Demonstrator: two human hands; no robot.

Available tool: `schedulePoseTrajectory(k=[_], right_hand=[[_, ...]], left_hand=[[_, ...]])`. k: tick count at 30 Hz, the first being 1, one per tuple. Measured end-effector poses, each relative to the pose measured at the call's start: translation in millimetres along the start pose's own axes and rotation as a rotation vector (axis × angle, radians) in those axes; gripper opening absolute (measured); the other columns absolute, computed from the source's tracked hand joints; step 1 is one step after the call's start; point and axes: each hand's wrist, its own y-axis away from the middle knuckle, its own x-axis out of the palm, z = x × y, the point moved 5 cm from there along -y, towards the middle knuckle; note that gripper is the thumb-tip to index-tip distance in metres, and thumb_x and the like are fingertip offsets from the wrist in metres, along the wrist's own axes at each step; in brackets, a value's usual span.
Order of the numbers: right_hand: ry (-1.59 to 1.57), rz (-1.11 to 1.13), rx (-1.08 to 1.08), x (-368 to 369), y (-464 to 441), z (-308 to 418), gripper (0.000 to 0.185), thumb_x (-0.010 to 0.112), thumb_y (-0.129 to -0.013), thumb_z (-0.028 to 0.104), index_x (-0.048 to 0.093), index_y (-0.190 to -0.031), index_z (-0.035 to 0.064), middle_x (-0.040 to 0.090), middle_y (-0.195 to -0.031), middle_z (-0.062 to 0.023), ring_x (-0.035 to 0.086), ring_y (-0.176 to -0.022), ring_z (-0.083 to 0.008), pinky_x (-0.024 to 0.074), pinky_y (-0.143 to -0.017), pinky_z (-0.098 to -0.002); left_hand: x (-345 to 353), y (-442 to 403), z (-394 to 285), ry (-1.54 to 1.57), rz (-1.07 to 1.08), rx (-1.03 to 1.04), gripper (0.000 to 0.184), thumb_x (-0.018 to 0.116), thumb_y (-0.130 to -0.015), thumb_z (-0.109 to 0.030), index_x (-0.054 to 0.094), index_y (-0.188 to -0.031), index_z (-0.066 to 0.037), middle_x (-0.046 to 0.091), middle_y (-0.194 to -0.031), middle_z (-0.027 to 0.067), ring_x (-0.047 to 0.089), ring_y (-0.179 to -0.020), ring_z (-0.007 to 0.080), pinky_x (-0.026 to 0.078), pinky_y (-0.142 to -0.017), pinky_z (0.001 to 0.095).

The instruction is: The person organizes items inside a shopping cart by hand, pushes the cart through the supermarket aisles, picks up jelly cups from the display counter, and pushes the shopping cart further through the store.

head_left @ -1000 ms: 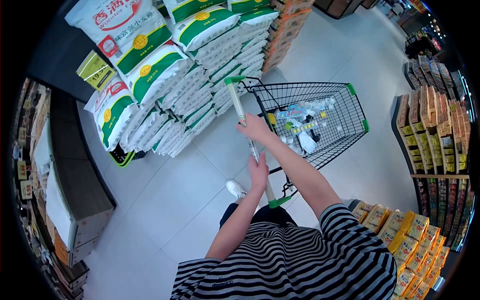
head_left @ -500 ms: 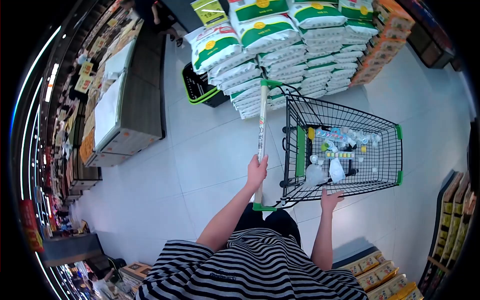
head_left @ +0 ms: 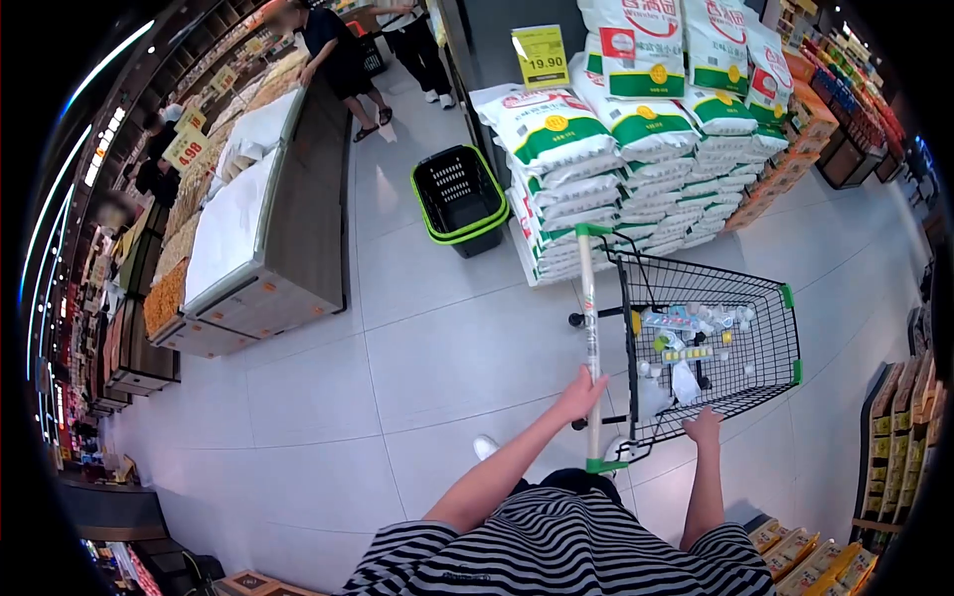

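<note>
My left hand (head_left: pixel 579 393) is closed round the pale handle bar (head_left: pixel 590 328) of a black wire shopping cart (head_left: pixel 755 382) with green corners. At the cart's near side rim is my right hand (head_left: pixel 704 426), its fingers curled on the wire edge. Inside the cart lie a white packet (head_left: pixel 685 382), a strip with yellow and white pieces (head_left: pixel 690 354), a blue and pink pack (head_left: pixel 671 320) and several small clear and white items. Which goods these are cannot be made out.
Stacked flour bags (head_left: pixel 636 129) stand behind the cart, beside a black and green basket (head_left: pixel 460 199) on the floor. A long counter (head_left: pixel 288 248) runs along the left, with people near it. Shelves (head_left: pixel 899 427) and yellow packages (head_left: pixel 810 561) are at the right.
My right hand has left the handle and moved to the cart's side, its spread fingers now curled. My left hand stays on the handle. The view has swung left, showing more of the counter and basket.
</note>
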Motion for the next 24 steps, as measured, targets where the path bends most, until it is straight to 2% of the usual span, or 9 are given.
schedulePoseTrajectory(k=[1,3,7,11,13,15,19,20,24], right_hand=[[-0.084,-0.219,-0.213,-21,29,48,0.059,0.069,-0.083,0.026,0.049,-0.130,-0.0029,0.059,-0.116,-0.0271,0.059,-0.111,-0.0396,0.0483,-0.095,-0.0450],[-0.446,-0.494,-0.664,-41,77,144,0.042,0.065,-0.088,0.018,0.054,-0.123,-0.0020,0.061,-0.114,-0.0235,0.061,-0.107,-0.0363,0.0494,-0.089,-0.0452],[-0.549,-0.246,-0.577,-25,143,294,0.050,0.069,-0.085,0.027,0.055,-0.123,-0.0025,0.058,-0.123,-0.0256,0.057,-0.113,-0.0407,0.0463,-0.094,-0.0448],[-0.170,-0.261,-0.460,15,119,360,0.075,0.072,-0.079,0.047,0.050,-0.133,0.0001,0.046,-0.137,-0.0296,0.042,-0.129,-0.0483,0.0401,-0.103,-0.0535],[-0.093,-0.110,-0.382,19,121,382,0.086,0.073,-0.073,0.050,0.047,-0.136,-0.0024,0.055,-0.124,-0.0320,0.053,-0.117,-0.0453,0.0392,-0.105,-0.0468],[-0.131,0.000,-0.316,11,154,405,0.090,0.076,-0.069,0.053,0.047,-0.138,0.0049,0.052,-0.130,-0.0276,0.046,-0.126,-0.0436,0.0336,-0.108,-0.0540],[-0.005,-0.195,-0.365,15,187,443,0.089,0.082,-0.063,0.051,0.048,-0.136,0.0134,0.046,-0.136,-0.0161,0.041,-0.129,-0.0399,0.0324,-0.102,-0.0673],[-0.085,-0.215,-0.358,11,190,451,0.092,0.083,-0.062,0.051,0.046,-0.137,0.0120,0.046,-0.136,-0.0171,0.042,-0.128,-0.0401,0.0328,-0.102,-0.0660],[-0.435,-0.359,-0.304,11,173,480,0.112,0.085,-0.057,0.053,0.035,-0.145,0.0069,0.042,-0.136,-0.0238,0.044,-0.125,-0.0399,0.0350,-0.101,-0.0603]], left_hand=[[-17,-2,5,-0.039,0.045,0.020,0.051,0.049,-0.100,-0.045,0.035,-0.115,0.001,0.060,-0.074,0.0158,0.063,-0.060,0.0275,0.053,-0.058,0.0417],[-32,13,5,-0.098,0.168,0.032,0.061,0.047,-0.098,-0.051,0.034,-0.119,0.005,0.064,-0.078,0.0211,0.067,-0.066,0.0336,0.054,-0.065,0.0455],[-80,40,-4,-0.177,0.369,-0.084,0.074,0.046,-0.098,-0.051,0.033,-0.127,0.015,0.063,-0.105,0.0373,0.061,-0.102,0.0502,0.049,-0.090,0.0510],[-124,48,6,-0.311,0.528,0.066,0.072,0.045,-0.097,-0.055,0.047,-0.121,0.013,0.064,-0.107,0.0335,0.062,-0.104,0.0471,0.049,-0.091,0.0505],[-117,36,36,-0.358,0.556,0.130,0.068,0.045,-0.096,-0.056,0.056,-0.115,0.009,0.066,-0.106,0.0314,0.063,-0.102,0.0452,0.049,-0.089,0.0508],[-136,34,52,-0.368,0.614,0.128,0.064,0.045,-0.096,-0.056,0.059,-0.115,0.004,0.067,-0.104,0.0283,0.065,-0.098,0.0421,0.050,-0.088,0.0485],[-212,49,72,-0.153,0.917,-0.012,0.052,0.052,-0.097,-0.050,0.059,-0.117,-0.003,0.069,-0.100,0.0152,0.069,-0.091,0.0248,0.054,-0.081,0.0367],[-244,46,95,0.065,0.854,-0.083,0.047,0.055,-0.097,-0.046,0.058,-0.118,-0.003,0.068,-0.098,0.0082,0.067,-0.087,0.0159,0.054,-0.078,0.0314],[-423,36,221,0.285,0.234,-0.385,0.037,0.053,-0.100,-0.034,0.056,-0.121,-0.004,0.068,-0.101,0.0106,0.066,-0.090,0.0177,0.053,-0.079,0.0318]])
